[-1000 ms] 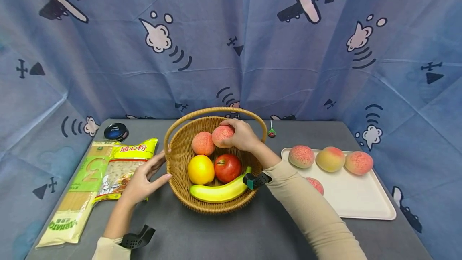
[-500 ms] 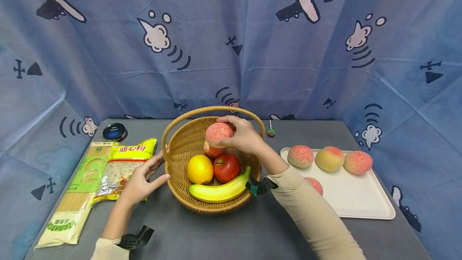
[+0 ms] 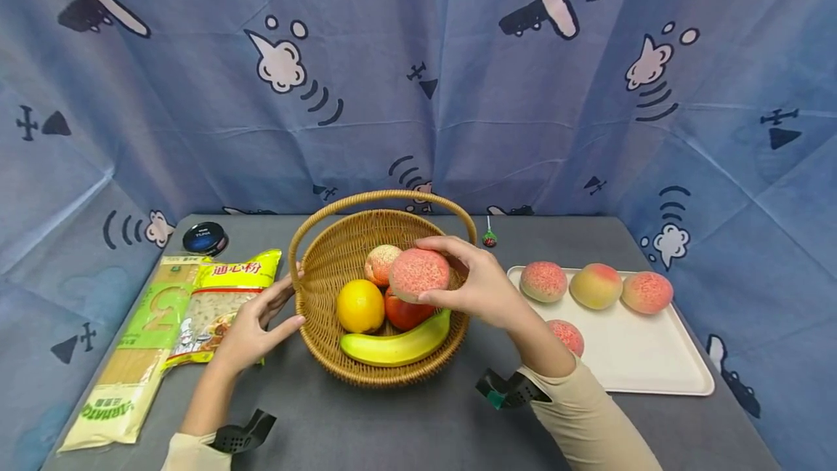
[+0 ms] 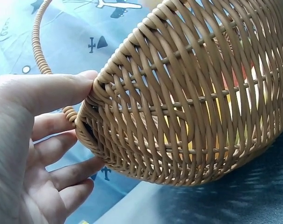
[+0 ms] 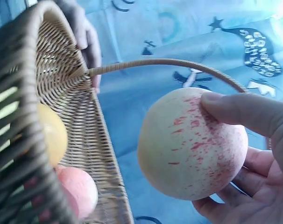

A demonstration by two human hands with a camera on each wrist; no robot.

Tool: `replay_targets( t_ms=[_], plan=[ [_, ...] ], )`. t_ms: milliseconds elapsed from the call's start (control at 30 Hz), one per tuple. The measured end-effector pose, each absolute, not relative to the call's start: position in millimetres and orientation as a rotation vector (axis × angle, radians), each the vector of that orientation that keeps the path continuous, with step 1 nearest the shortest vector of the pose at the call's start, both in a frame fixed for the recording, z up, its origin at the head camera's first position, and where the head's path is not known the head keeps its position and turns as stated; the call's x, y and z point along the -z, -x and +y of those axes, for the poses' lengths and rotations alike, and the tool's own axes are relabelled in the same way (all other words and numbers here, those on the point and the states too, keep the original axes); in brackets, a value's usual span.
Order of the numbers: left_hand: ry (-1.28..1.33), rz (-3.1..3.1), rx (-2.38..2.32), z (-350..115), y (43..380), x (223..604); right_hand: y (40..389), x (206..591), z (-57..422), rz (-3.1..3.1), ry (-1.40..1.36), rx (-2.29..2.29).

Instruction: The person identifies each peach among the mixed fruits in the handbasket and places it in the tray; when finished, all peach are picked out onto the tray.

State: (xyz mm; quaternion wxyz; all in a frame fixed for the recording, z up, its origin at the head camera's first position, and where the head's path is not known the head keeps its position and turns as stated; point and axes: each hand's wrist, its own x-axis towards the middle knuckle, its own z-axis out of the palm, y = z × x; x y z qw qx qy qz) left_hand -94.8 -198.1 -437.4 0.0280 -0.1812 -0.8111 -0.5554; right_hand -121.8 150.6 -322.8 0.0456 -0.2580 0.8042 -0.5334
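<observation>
My right hand (image 3: 484, 286) holds a red-speckled peach (image 3: 418, 276) between thumb and fingers, above the right part of a wicker basket (image 3: 386, 381). In the right wrist view the peach's pale side faces the camera. My left hand (image 3: 255, 329) rests against the basket's left side, thumb and fingers spread apart; in the left wrist view the fingertips touch the rim near the handle (image 4: 37, 37). Inside the basket lie another peach (image 3: 379, 264), an orange (image 3: 360, 307), a red apple (image 3: 400, 313), partly hidden by the held peach, and a banana (image 3: 392, 346).
On the right, a white tray (image 3: 660, 365) bears several peaches, one partly behind the right forearm. Left of the basket lie a pasta bag (image 3: 222, 307) and a long noodle pack (image 3: 131, 358). A round tuna can (image 3: 205, 238) and a small lollipop (image 3: 489, 238) stand farther back.
My right hand first moves slightly left with the peach, then comes right and nearer, now over the apple. The peach left in the basket has shifted. My left hand stays at the basket.
</observation>
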Motion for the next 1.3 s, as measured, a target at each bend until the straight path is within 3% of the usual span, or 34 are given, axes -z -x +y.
replay_targets(
  t_ms=[400,800,1300],
  plan=[
    [0.567,-2.471,1.722,-197,95,438,81,336,236,2.71,0.551,1.636],
    [0.549,-2.488,1.727,-197,94,437,57,373,324,2.975,0.038,1.561],
    [0.555,-2.482,1.741,-198,93,438,44,432,385,2.9,-0.501,1.447]
  ],
)
